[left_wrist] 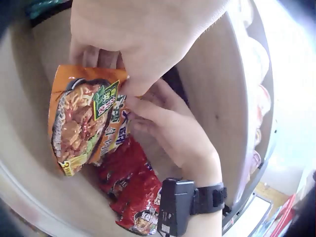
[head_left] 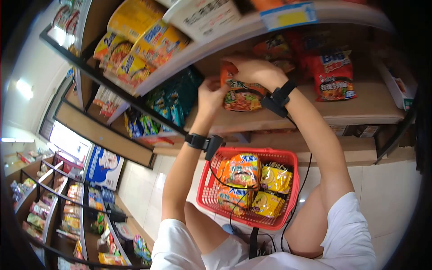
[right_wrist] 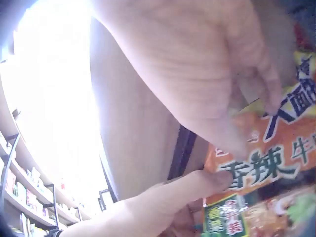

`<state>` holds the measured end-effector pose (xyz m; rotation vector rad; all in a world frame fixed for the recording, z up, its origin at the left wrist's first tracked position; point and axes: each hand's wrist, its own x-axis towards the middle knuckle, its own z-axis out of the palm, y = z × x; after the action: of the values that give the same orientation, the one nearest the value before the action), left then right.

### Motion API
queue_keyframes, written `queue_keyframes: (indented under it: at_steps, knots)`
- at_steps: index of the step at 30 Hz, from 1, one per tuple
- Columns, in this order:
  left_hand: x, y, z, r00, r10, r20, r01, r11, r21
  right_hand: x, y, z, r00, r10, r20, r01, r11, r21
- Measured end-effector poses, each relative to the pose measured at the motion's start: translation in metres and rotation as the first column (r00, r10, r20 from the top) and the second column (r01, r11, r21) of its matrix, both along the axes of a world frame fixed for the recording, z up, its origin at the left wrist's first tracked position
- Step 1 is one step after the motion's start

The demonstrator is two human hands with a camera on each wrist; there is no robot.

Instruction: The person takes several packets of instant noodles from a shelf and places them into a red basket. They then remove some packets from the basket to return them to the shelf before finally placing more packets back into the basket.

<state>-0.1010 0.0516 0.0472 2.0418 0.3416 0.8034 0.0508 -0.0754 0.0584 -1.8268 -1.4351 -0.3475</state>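
Both hands hold one orange instant noodle packet (head_left: 243, 98) at the front of a lower shelf. My left hand (head_left: 210, 95) pinches its left edge between thumb and fingers. The right hand (head_left: 257, 72) reaches over the top and grips the upper corner. In the left wrist view the packet (left_wrist: 86, 118) shows a bowl of noodles, with the left thumb close to the right fingertips (left_wrist: 148, 111). The right wrist view has the left thumb (right_wrist: 202, 182) pressed on the printed front. Behind the right hand is another orange packet (head_left: 274, 49).
Red noodle packets (head_left: 335, 76) stand to the right on the shelf board (head_left: 364, 112); teal packets (head_left: 173, 101) fill its left part. Noodle cups (head_left: 157, 42) line the shelf above. A red basket (head_left: 293, 180) below holds orange packs (head_left: 243, 171) and yellow packs (head_left: 268, 204). Cables hang over it.
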Motion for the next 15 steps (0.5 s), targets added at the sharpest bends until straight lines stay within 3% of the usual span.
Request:
queue_keyframes:
  at_steps: [2,3,5,10,15]
  knots:
    - [-0.048,0.002,0.015,0.998,0.044,0.041,-0.047,0.995,0.088,-0.033,0.005,0.021,0.97,0.232,-0.08,-0.236,0.97,-0.051]
    - [-0.074,0.011,0.018,0.998,0.06,-0.004,-0.059,0.989,0.133,-0.045,0.02,0.014,0.95,0.311,0.009,-0.311,0.948,0.062]
    - [-0.122,0.013,0.024,0.994,0.11,-0.004,-0.109,0.986,0.129,-0.083,0.035,0.016,0.915,0.387,0.111,-0.398,0.913,0.092]
    - [-0.228,0.03,0.009,0.919,0.347,-0.188,-0.288,0.915,0.282,-0.174,0.086,-0.015,0.831,0.538,0.145,-0.547,0.837,0.028]
    - [-0.297,0.052,-0.039,0.801,0.457,-0.387,-0.31,0.869,0.385,-0.244,0.124,-0.077,0.756,0.644,0.113,-0.61,0.757,-0.234]
